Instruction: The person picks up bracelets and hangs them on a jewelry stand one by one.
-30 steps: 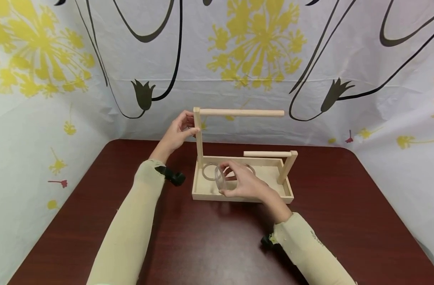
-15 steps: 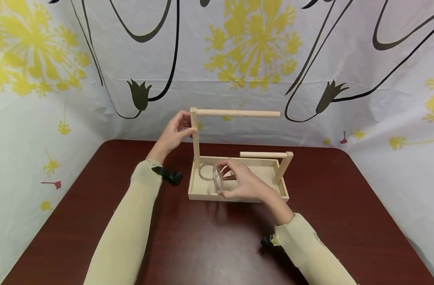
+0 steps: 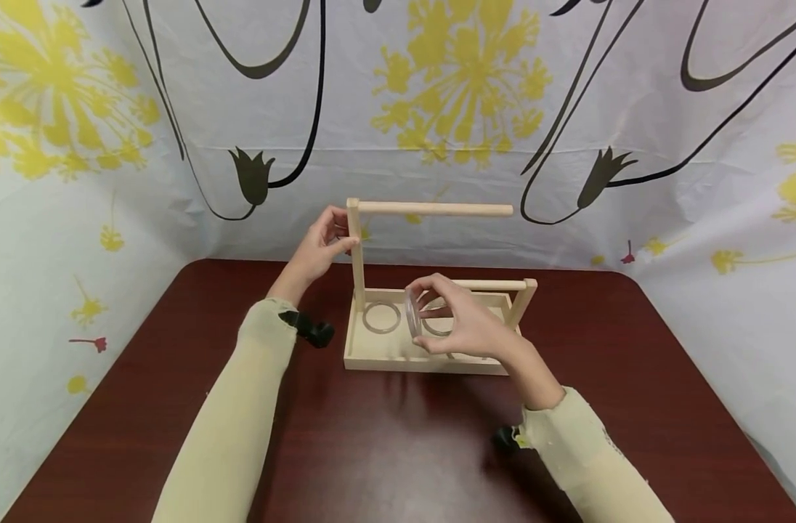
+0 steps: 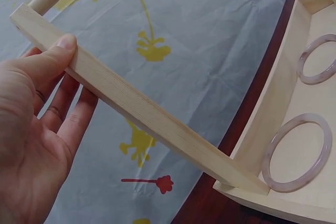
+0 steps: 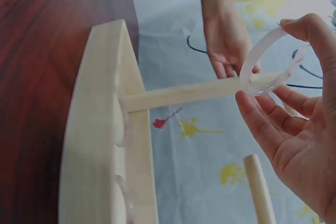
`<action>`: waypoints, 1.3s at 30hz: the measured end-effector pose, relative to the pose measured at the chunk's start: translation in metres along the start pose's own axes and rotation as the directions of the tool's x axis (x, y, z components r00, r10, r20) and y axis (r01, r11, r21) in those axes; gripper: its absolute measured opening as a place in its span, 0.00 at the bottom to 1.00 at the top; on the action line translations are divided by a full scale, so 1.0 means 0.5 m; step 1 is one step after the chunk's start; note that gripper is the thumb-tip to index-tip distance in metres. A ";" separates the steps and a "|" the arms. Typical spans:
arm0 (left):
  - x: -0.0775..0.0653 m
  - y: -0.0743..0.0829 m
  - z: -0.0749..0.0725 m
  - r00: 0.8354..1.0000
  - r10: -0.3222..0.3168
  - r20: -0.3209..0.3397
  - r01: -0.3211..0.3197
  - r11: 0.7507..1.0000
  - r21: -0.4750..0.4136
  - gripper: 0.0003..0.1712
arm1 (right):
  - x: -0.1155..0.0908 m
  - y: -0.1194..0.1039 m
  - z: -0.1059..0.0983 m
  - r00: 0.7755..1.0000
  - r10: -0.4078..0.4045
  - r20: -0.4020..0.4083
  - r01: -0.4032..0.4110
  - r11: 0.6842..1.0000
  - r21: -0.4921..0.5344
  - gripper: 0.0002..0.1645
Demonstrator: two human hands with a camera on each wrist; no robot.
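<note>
The tray (image 3: 424, 365) is bare, smooth, matt wood, and the tall post (image 4: 139, 102) at its ten o'clock shows fine grain. The held ring (image 5: 254, 56) looks smooth, glossy and translucent, its material unclear. Toward six o'clock the tabletop (image 3: 385, 457) shines; at twelve the backdrop (image 3: 352, 80) is creased cloth; the sleeve (image 3: 231, 403) at eight, matt cloth.

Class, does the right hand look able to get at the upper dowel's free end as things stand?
Probably yes: nothing appears between the right hand, holding a bangle, and the upper dowel's free end; the left hand grips the taller post at the opposite end.
</note>
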State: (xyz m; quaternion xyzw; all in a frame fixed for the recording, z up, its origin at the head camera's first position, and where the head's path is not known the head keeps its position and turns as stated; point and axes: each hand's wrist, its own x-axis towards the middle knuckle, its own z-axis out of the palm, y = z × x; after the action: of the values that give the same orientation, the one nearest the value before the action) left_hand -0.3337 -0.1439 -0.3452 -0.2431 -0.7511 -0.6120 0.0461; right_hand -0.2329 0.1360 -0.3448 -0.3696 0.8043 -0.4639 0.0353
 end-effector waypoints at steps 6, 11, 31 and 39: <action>-0.002 0.002 0.000 1.000 -0.001 0.004 0.001 1.000 -0.003 0.19 | -0.002 -0.013 -0.035 0.999 -0.008 -0.051 0.007 1.000 -0.015 0.37; 0.000 0.006 0.001 1.000 0.001 0.007 -0.001 1.000 -0.004 0.19 | -0.004 -0.023 -0.071 0.994 -0.003 -0.109 -0.004 0.998 -0.063 0.37; 0.000 0.004 0.000 1.000 -0.018 -0.001 0.018 1.000 -0.004 0.18 | -0.016 -0.009 -0.119 0.963 0.025 -0.269 -0.043 0.997 -0.063 0.38; 0.001 -0.001 0.000 1.000 -0.002 -0.004 0.002 1.000 -0.008 0.18 | -0.022 -0.005 -0.142 0.920 0.023 -0.392 -0.068 0.993 -0.101 0.39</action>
State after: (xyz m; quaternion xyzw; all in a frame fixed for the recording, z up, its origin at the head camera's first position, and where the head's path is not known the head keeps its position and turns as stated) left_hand -0.3343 -0.1437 -0.3457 -0.2415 -0.7488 -0.6155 0.0459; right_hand -0.2520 0.1932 -0.3055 -0.2525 0.8284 -0.4812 -0.1358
